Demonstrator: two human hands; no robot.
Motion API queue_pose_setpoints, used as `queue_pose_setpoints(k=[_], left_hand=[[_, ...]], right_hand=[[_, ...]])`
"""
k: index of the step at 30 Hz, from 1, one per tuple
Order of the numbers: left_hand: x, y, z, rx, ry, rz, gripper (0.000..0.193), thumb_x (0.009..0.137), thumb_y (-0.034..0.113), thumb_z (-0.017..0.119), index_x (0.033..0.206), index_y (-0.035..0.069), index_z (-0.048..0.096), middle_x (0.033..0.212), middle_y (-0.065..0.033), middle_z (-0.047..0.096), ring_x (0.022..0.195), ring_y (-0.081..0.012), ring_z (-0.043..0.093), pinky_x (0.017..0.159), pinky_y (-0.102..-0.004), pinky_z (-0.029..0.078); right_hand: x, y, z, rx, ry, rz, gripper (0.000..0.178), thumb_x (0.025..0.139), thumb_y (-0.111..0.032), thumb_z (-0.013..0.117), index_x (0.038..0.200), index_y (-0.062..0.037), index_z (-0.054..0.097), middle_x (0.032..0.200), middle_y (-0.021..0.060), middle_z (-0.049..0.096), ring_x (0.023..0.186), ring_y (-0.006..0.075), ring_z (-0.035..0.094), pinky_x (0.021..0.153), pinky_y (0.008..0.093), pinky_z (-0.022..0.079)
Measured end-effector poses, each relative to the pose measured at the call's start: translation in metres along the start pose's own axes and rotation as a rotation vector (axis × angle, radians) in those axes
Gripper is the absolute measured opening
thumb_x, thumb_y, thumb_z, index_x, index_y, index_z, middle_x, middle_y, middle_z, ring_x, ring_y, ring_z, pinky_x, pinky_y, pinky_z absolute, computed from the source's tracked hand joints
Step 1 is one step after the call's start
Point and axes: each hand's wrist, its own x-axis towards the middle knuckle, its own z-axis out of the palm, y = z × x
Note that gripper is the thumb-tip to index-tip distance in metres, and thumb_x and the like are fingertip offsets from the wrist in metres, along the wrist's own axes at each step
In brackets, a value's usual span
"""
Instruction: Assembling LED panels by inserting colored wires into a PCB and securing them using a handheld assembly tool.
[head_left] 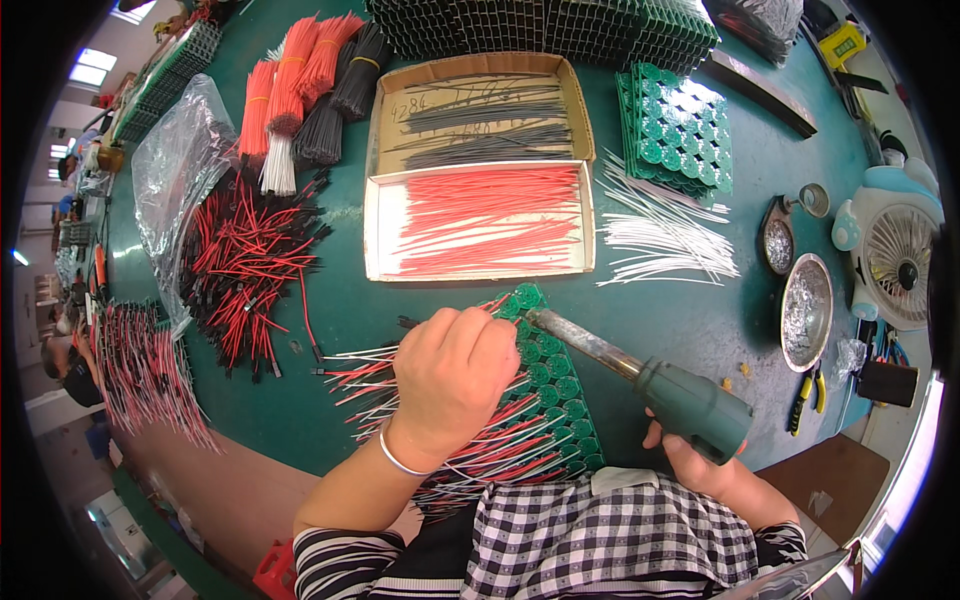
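My left hand (455,370) is closed in a pinch over the top end of a green circuit board panel (565,400). A red wire (494,303) shows at its fingertips, and the grip itself is partly hidden. Many red, white and black wires (500,450) fan out to the left from the panel's round boards. My right hand (690,465) is wrapped round the dark green handle of a soldering gun (695,405). The gun's metal barrel slants up to the left, and its tip is at the panel's top boards, close to my left fingertips.
A white box of red wires (480,220) stands ahead, with loose white wires (668,235) and stacked green panels (680,130) beside it. Left lie a pile of red and black leads (245,260) and a plastic bag (180,160). Right are a metal bowl (806,312), pliers (805,402) and a fan (895,250).
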Motion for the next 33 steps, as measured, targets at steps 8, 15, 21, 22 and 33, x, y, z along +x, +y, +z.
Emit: queue_pose_setpoints(k=[8,15,21,22,33], left_hand=[[0.002,0.001,0.001,-0.012,-0.001,0.001,0.021,0.063,-0.003,0.069,0.077,0.007,0.057,0.071,-0.0055,0.053,0.061,-0.0232,0.053,0.051,-0.0336,0.042],[-0.002,-0.003,0.004,-0.04,-0.003,0.016,0.019,0.066,0.002,0.07,0.079,0.008,0.058,0.074,-0.0058,0.053,0.064,-0.024,0.053,0.054,-0.0356,0.043],[-0.006,-0.009,-0.013,-0.043,-0.046,-0.012,0.018,0.072,0.013,0.071,0.084,0.008,0.059,0.079,-0.0076,0.054,0.074,-0.0266,0.056,0.061,-0.0373,0.045],[-0.005,-0.01,-0.02,-0.06,-0.022,-0.045,0.018,0.072,0.014,0.071,0.084,0.008,0.059,0.08,-0.0079,0.054,0.075,-0.0273,0.056,0.062,-0.0378,0.046],[-0.036,-0.13,-0.067,0.348,0.031,-0.565,0.019,0.077,0.02,0.074,0.074,0.005,0.063,0.071,-0.0079,0.058,0.068,-0.0267,0.057,0.066,-0.0393,0.044]], right_hand=[[-0.004,0.0,-0.009,-0.167,-0.063,0.04,0.032,0.084,-0.012,0.062,0.112,0.003,0.062,0.105,0.0129,0.065,0.071,0.0192,0.067,0.067,0.0322,0.054],[-0.007,-0.004,0.005,0.25,0.246,0.06,0.065,0.09,-0.043,0.062,0.131,0.0028,0.04,0.12,0.0179,0.056,0.065,0.0206,0.062,0.057,0.0319,0.052],[-0.01,-0.001,0.013,0.204,0.405,-0.041,0.062,0.089,-0.041,0.061,0.125,0.0071,0.045,0.115,0.0171,0.057,0.058,0.0168,0.06,0.049,0.0269,0.046],[-0.009,-0.001,0.014,0.196,0.408,-0.042,0.062,0.089,-0.041,0.06,0.125,0.0074,0.045,0.114,0.0171,0.058,0.057,0.0163,0.059,0.048,0.0268,0.046],[-0.004,0.0,0.011,0.212,0.386,-0.078,0.057,0.091,-0.037,0.058,0.125,0.0066,0.044,0.117,0.0181,0.057,0.06,0.0168,0.06,0.052,0.0265,0.048]])
